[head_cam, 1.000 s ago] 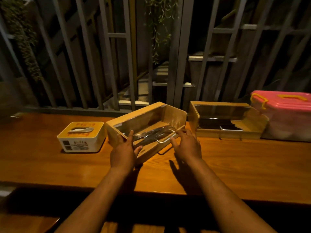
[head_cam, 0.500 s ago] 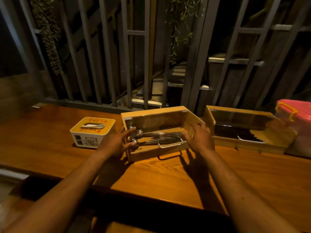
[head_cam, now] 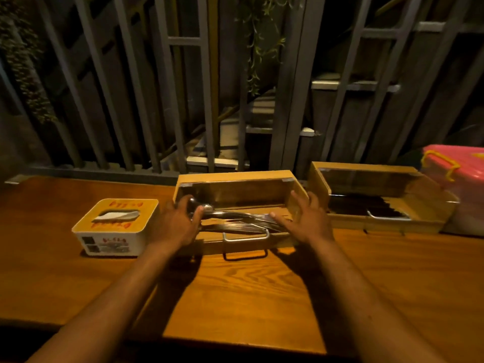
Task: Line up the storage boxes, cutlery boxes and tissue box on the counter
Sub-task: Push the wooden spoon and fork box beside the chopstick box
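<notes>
A wooden cutlery box (head_cam: 235,178) with a clear lid and a metal handle stands square to the counter's far edge, with metal cutlery inside. My left hand (head_cam: 174,222) grips its left end and my right hand (head_cam: 307,218) grips its right end. A second wooden cutlery box (head_cam: 377,224) with dark contents sits just to its right. At the far right stands a pink-lidded storage box (head_cam: 455,163) with yellow clips. A white tissue box (head_cam: 115,231) with a yellow top sits to the left.
The wooden counter (head_cam: 248,289) runs left to right, with a dark front edge near me. Grey metal railings (head_cam: 170,100) and hanging plants rise right behind the boxes.
The near cutlery box has turned from a slanted pose to square with the far edge and has slid back beside the second box. Both hands moved with it.
</notes>
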The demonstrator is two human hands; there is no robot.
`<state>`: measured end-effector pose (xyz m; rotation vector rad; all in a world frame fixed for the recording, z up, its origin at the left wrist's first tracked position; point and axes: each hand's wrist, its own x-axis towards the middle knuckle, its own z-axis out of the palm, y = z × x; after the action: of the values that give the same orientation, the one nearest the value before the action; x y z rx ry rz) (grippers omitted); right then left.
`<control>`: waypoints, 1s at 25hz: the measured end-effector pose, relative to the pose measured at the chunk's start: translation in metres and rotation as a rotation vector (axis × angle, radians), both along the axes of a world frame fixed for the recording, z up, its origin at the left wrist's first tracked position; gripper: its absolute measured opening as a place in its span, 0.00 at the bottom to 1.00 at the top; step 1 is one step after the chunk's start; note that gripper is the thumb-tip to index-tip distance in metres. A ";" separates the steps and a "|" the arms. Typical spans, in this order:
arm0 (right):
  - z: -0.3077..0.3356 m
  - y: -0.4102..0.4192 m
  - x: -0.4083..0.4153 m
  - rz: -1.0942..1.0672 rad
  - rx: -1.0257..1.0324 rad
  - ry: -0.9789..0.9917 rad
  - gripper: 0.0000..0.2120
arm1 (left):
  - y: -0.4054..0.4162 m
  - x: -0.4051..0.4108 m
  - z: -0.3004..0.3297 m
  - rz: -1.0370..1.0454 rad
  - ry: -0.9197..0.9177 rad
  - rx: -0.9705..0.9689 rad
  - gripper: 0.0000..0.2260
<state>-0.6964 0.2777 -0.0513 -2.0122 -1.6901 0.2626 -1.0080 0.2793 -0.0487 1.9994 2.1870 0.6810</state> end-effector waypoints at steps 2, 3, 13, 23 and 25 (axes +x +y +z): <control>-0.012 -0.012 -0.014 -0.057 0.075 -0.081 0.50 | 0.016 -0.006 0.003 -0.020 0.112 -0.063 0.30; -0.016 -0.016 -0.020 -0.072 0.087 -0.118 0.52 | 0.021 -0.006 0.005 -0.027 0.142 -0.087 0.36; -0.010 0.003 -0.002 -0.140 0.002 -0.360 0.53 | 0.054 0.031 0.000 -0.043 0.158 -0.107 0.64; 0.008 0.054 0.034 -0.022 -0.094 -0.608 0.49 | 0.087 0.065 0.007 -0.011 0.172 -0.093 0.64; 0.007 0.060 0.037 -0.017 -0.096 -0.619 0.49 | 0.093 0.067 0.007 -0.014 0.177 -0.093 0.63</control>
<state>-0.6599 0.3372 -0.0441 -2.3320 -2.0395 -0.3297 -0.9408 0.3720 -0.0413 2.0991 2.2507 0.4060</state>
